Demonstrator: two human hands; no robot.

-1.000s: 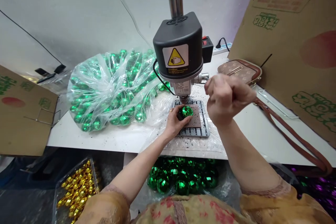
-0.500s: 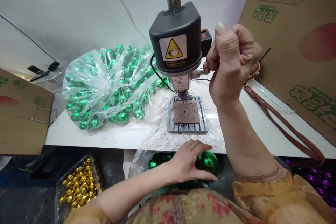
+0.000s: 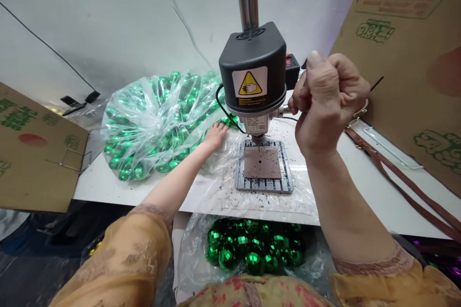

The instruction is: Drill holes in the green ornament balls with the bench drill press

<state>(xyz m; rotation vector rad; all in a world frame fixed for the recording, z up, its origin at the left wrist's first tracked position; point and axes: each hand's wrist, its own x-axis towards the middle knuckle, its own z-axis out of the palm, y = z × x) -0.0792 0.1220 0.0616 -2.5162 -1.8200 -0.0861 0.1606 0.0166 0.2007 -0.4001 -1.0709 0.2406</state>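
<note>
My right hand (image 3: 327, 98) is closed in a fist around the feed lever (image 3: 284, 111) of a small black drill press (image 3: 252, 64); its fingers hide most of the lever. Under the chuck, a brown square board (image 3: 262, 163) with a dark hole lies on the slotted metal base (image 3: 238, 180). At the mouth of a clear plastic bag (image 3: 144, 112) full of shiny green balls, my left hand (image 3: 216, 135) reaches out, fingers stretched over the balls there. More green faceted balls (image 3: 254, 261) lie in clear plastic at my lap.
Dark drilling crumbs are scattered over the base and the white table (image 3: 104, 192). Cardboard boxes stand at left (image 3: 39, 153) and right (image 3: 406, 72). A brown strap (image 3: 403, 180) lies along the table's right side. Purple balls (image 3: 446, 268) show at the lower right.
My left hand has moved from the green balls at my lap up to the bag's mouth on the table. My right hand stays on the lever. The view has shifted slightly.
</note>
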